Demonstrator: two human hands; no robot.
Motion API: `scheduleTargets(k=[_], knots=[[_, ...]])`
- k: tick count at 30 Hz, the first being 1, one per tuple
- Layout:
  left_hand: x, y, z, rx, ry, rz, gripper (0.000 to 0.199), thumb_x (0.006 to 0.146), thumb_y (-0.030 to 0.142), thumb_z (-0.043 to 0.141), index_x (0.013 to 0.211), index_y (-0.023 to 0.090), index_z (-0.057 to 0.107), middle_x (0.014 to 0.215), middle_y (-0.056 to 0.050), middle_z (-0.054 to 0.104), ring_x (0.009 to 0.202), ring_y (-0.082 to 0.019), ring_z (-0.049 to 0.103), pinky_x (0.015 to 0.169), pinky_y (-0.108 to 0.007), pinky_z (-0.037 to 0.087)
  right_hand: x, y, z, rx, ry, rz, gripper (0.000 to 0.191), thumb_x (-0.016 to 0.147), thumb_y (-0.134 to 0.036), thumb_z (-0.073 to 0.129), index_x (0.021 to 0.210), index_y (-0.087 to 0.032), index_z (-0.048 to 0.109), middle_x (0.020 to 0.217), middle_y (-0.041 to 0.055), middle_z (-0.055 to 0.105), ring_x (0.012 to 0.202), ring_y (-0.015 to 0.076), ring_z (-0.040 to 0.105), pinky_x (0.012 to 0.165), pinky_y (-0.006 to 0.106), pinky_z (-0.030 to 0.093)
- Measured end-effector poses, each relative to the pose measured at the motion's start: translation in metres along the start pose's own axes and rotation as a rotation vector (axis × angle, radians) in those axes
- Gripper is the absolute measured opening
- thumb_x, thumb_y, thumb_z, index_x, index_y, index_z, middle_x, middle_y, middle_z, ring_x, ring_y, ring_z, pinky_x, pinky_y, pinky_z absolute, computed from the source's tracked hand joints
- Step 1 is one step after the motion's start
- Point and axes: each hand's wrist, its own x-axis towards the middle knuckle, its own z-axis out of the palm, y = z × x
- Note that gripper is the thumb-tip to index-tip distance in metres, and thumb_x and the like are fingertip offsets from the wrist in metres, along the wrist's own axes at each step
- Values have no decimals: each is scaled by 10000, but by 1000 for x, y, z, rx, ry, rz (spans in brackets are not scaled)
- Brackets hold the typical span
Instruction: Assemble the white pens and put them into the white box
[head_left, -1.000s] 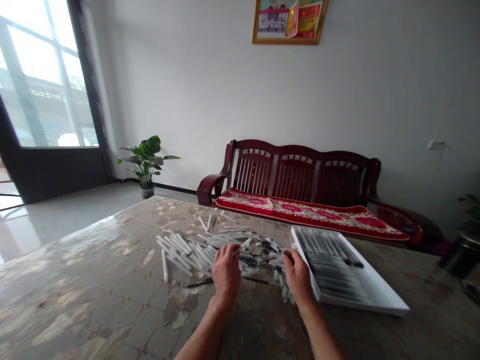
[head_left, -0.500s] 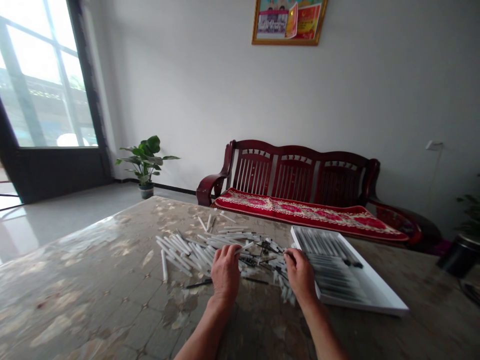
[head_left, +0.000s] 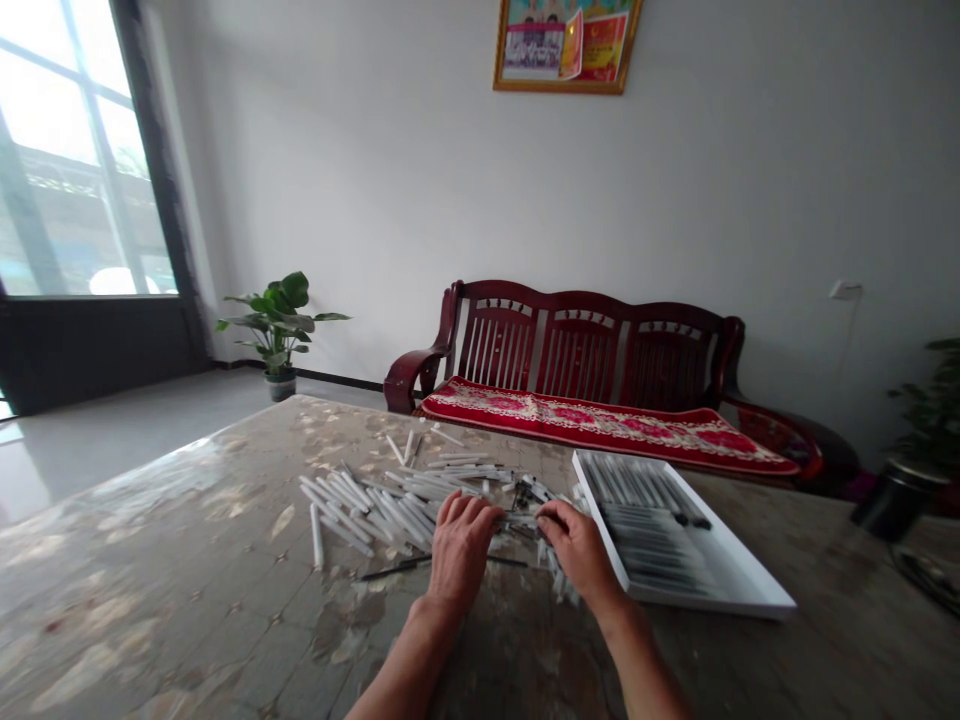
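Both curled, my left grip (head_left: 459, 552) sits at the near edge of the white plastic tubes (head_left: 390, 498) on the counter (head_left: 150, 560), my right grip (head_left: 574, 548) by dark pen parts (head_left: 521, 525). I cannot tell whether either holds anything. A white tray (head_left: 667, 540) lies just beside my right grip.

Loose white tubular barrels (head_left: 397, 500) lie in an unordered pile on the worktop (head_left: 172, 540), mostly flat and crossing one another at mixed angles. One barrel (head_left: 316, 536) rests just beside the pile's left edge, and several lie separately beyond its far side. A thin black rod (head_left: 397, 567) lies along the near edge of the pile. Small dark parts (head_left: 525, 525) are mixed among the barrels at the right end. A white rectangular tray (head_left: 739, 560) sits flat just right of the pile, holding closely spaced parallel rows of slender dark-tipped pieces (head_left: 645, 515).
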Motion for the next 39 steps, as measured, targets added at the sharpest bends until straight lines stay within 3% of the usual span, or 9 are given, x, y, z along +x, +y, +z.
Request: scheduleTargets(k=[6, 11, 16, 21, 24, 27, 31, 34, 39], knots=[[0, 1, 7, -143, -37, 29, 111, 894, 257, 596, 937, 274, 697, 844, -26, 705, 883, -207, 632, 1059, -455, 374, -7, -5, 5, 629, -187, 328, 408, 746, -543, 720, 956, -194, 699, 688, 2, 683, 590, 128, 613, 573, 237, 474], [-2, 3, 8, -225, -17, 3, 119, 895, 281, 591, 937, 269, 701, 873, -31, 712, 902, -212, 638, 1066, -463, 369, -10, -10, 9, 776, -221, 390, 404, 701, -504, 788, 935, -181, 722, 744, 31, 722, 614, 136, 648, 608, 261, 504], [-2, 10, 4, -352, 230, -321, 200, 897, 365, 549, 980, 246, 685, 971, -65, 688, 963, -242, 614, 892, -392, 472, -7, -10, 23, 873, 14, 415, 393, 622, -482, 844, 869, -200, 726, 704, 27, 737, 594, 147, 661, 583, 267, 527], [-1, 20, 18, -1024, 21, -738, 442, 852, 590, 514, 693, 185, 593, 535, 40, 504, 493, -121, 492, 507, -243, 422, -10, -16, 42, 926, -34, 411, 384, 645, -467, 834, 901, -200, 731, 719, 20, 736, 603, 151, 667, 599, 280, 546], [1, 22, 23, -1437, -24, -926, 454, 715, 602, 690, 744, 159, 593, 545, 59, 510, 468, -87, 481, 478, -213, 417, -11, -16, 52, 841, -90, 382, 406, 706, -516, 771, 960, -202, 727, 753, 27, 739, 627, 173, 672, 610, 309, 549], [5, 17, 19, -1627, 156, -1089, 394, 674, 465, 800, 808, 140, 622, 581, 47, 561, 492, -72, 526, 484, -179, 440, -11, -9, 57, 647, -52, 327, 420, 775, -559, 675, 1015, -217, 717, 807, 42, 743, 678, 204, 675, 604, 318, 534], [12, 4, 9, -1675, 425, -1255, 166, 825, 276, 710, 816, 137, 620, 625, 11, 616, 521, -66, 582, 483, -147, 464, -12, 2, 59, 65, 41, 118, 160, 815, -326, 626, 872, -235, 745, 851, 46, 739, 821, 231, 676, 762, 331, 516], [14, -3, 6, -1670, 488, -1294, 128, 892, 197, 619, 780, 137, 599, 644, -9, 637, 544, -74, 617, 494, -151, 491, -15, 4, 59, -325, 5, -9, 239, 823, -137, 546, 864, -261, 746, 916, 35, 725, 928, 210, 651, 846, 294, 470], [15, -5, 7, -1629, 543, -1304, 157, 845, 197, 682, 744, 141, 575, 634, -3, 645, 535, -73, 619, 482, -149, 489, -21, -2, 59, -652, -79, -35, 209, 835, -144, 592, 920, -273, 733, 931, 29, 705, 960, 214, 620, 815, 270, 446]])
